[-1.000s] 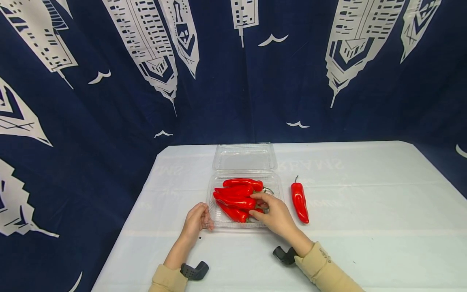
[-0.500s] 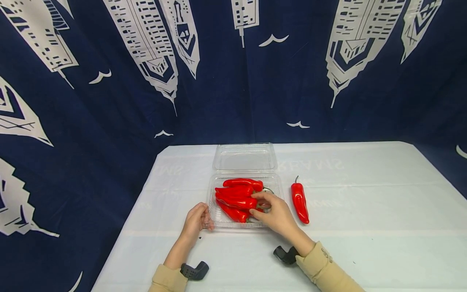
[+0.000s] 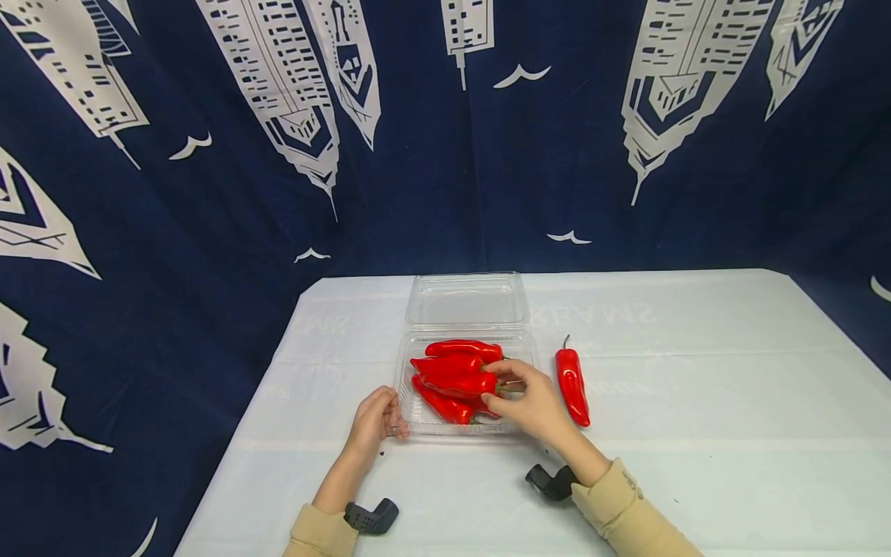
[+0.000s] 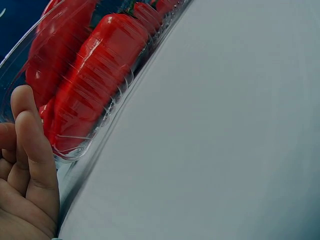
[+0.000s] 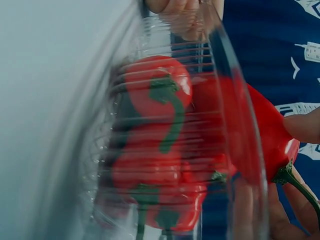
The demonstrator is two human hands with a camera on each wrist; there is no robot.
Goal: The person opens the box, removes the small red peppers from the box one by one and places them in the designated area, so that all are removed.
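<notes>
A clear plastic clamshell container (image 3: pixel 445 429) holds several glossy red peppers (image 3: pixel 455 350). At its left end my left hand (image 3: pixel 376 418) grips the rim, its fingers (image 4: pixel 35 145) against the outer wall in the left wrist view. My right hand (image 3: pixel 534 402) pinches one red pepper (image 3: pixel 468 384) between thumb and fingers at its stem end, over the other peppers. The right wrist view shows this pepper (image 5: pixel 267 130) at the container's edge, its green stem (image 5: pixel 297 187) pointing away from the pile. Other peppers show blurred through the clear wall.
The container's lid (image 3: pixel 466 302) lies folded open toward the back. One loose red pepper (image 3: pixel 572 385) lies on the white table cover (image 3: pixel 696 433), right of the container. A dark blue printed cloth (image 3: pixel 418 193) hangs behind the table.
My right hand has shifted slightly right, drawing the pinched pepper with it over the pile. The left hand and container have stayed in place.
</notes>
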